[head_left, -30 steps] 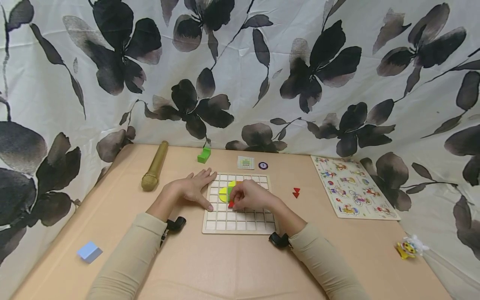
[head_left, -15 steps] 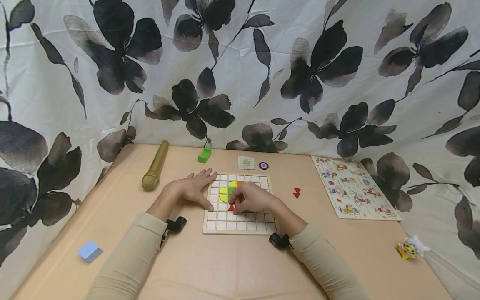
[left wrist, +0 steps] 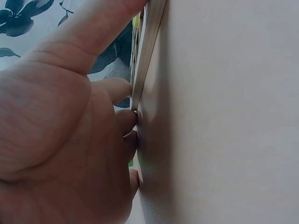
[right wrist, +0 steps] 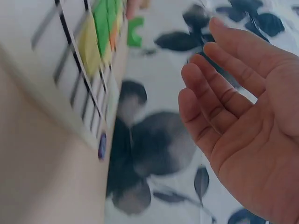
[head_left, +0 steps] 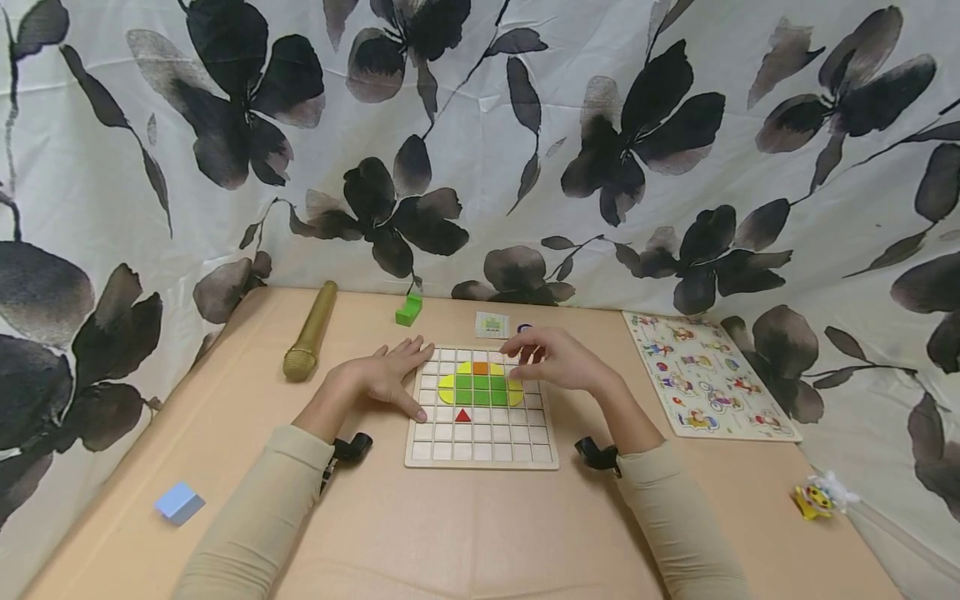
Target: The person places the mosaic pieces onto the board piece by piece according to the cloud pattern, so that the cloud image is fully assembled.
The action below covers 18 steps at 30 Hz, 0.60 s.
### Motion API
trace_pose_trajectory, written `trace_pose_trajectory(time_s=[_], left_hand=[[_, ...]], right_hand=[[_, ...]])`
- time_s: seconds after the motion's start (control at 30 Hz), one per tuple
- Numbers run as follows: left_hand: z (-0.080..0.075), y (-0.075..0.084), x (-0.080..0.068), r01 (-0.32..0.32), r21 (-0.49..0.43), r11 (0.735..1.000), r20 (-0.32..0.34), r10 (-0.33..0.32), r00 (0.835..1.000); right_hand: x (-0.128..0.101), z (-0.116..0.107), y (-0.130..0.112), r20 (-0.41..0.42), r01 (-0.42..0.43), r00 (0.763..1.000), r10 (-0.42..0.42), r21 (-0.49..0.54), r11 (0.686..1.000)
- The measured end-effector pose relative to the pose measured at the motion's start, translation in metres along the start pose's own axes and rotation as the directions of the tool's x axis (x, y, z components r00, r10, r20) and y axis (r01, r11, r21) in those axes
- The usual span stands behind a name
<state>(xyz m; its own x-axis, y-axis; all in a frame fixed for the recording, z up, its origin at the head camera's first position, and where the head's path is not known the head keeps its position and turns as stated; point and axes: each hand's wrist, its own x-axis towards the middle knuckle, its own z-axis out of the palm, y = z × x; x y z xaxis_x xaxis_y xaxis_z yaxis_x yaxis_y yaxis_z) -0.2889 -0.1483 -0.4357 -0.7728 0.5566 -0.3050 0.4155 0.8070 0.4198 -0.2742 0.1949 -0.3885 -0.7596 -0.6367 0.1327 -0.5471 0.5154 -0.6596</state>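
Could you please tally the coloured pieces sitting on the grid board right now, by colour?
Green squares: 6
Yellow curved pieces: about 4, partly hidden by the right hand
Orange square: 1
Red triangle: 1
Total on the grid board: about 12

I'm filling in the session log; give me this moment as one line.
left hand rests flat, touching grid board left edge | right hand open, empty, above board's far right | red triangle on board
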Motion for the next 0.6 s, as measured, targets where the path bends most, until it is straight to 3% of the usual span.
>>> trace_pose_trajectory(time_s=[0.3, 0.6], left_hand=[[0.0, 0.001, 0.0, -0.002, -0.002, 1.0, 0.003, 0.002, 1.0], [-0.001, 0.001, 0.0, -0.001, 0.006, 1.0, 0.003, 0.001, 1.0]], right_hand=[[-0.028, -0.043, 0.034, -0.113, -0.115, 0.988, 0.105, -0.09, 0.989], [-0.053, -0.063, 0.076, -0.086, -0.261, 0.964, 0.253, -0.09, 0.961]])
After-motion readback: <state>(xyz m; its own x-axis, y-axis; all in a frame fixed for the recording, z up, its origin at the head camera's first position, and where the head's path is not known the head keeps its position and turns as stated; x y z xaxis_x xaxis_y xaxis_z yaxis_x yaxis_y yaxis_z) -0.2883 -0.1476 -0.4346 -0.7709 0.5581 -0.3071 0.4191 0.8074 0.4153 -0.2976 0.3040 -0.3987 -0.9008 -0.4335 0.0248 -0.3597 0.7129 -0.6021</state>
